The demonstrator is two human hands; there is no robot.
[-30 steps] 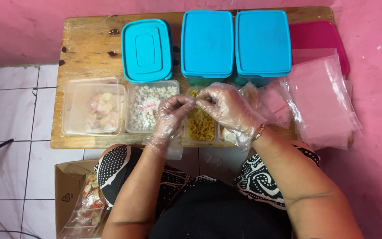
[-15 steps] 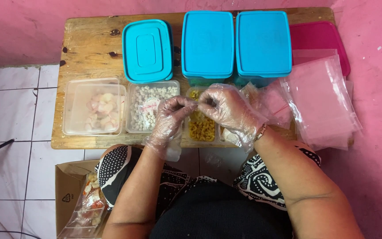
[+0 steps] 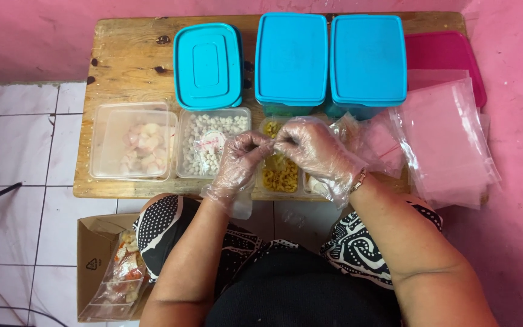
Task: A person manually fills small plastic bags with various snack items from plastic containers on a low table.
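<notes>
Both of my hands wear thin clear plastic gloves. My left hand (image 3: pixel 240 163) and my right hand (image 3: pixel 316 148) meet fingertip to fingertip, pinched on the top edge of what looks like a small clear bag (image 3: pixel 272 144); most of the bag is hidden. They hover over an open clear tub of yellow curled snack pieces (image 3: pixel 279 178) at the front of the wooden table (image 3: pixel 128 60). Left of it stands a clear tub of small white balls (image 3: pixel 204 151).
A clear tub of pale pink pieces (image 3: pixel 134 142) sits at front left. Three blue-lidded boxes (image 3: pixel 207 65), (image 3: pixel 292 57), (image 3: pixel 367 57) line the back. A pink lid (image 3: pixel 449 54) and a stack of clear zip bags (image 3: pixel 449 139) lie right. A cardboard box (image 3: pixel 95 248) with filled bags stands on the floor.
The hands stay pinched together over the yellow snack tub, with only small finger movements. The view has shifted slightly.
</notes>
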